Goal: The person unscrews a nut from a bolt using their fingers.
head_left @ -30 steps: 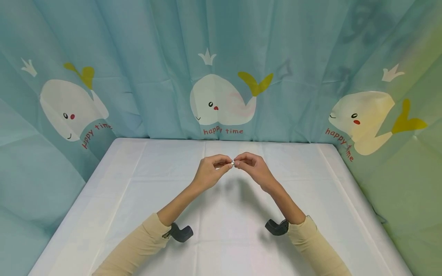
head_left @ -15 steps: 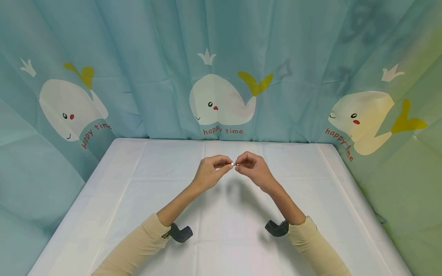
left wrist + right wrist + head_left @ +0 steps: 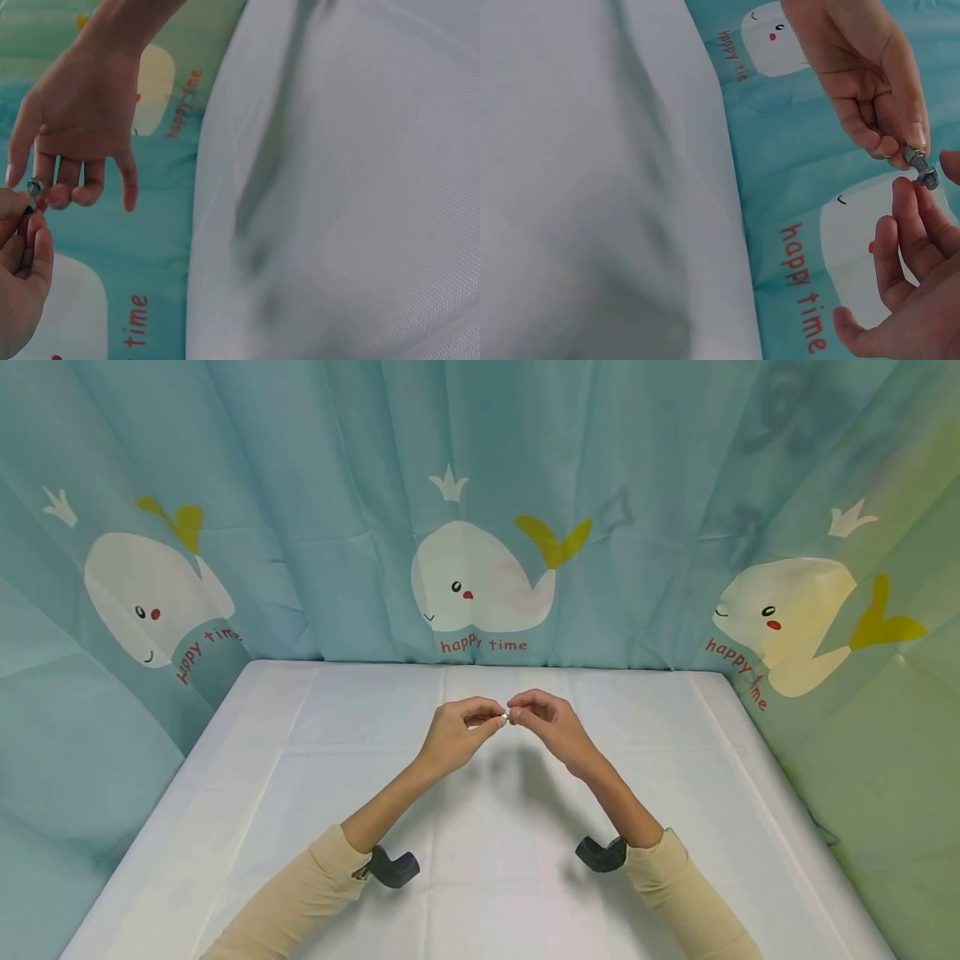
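A small metal bolt with a nut near its free end is held up over the table. My left hand pinches the bolt's other end between thumb and fingers, partly covering it. Facing it from the right, my right hand has its fingertips around the nut. In the right wrist view the right thumb stands apart from the nut, while a fingertip lies against or very near it; contact cannot be told. The left wrist view shows the right fingers loosely extended and spread.
A white-covered table lies beneath both hands. Blue-green curtains printed with whales hang along its back and sides. A dark wrist mount sits on the left forearm, another mount on the right.
Half a second ago the right fingers were drawn slightly back, showing more of the bolt. They have since moved left to the nut again. The left hand has stayed in place.
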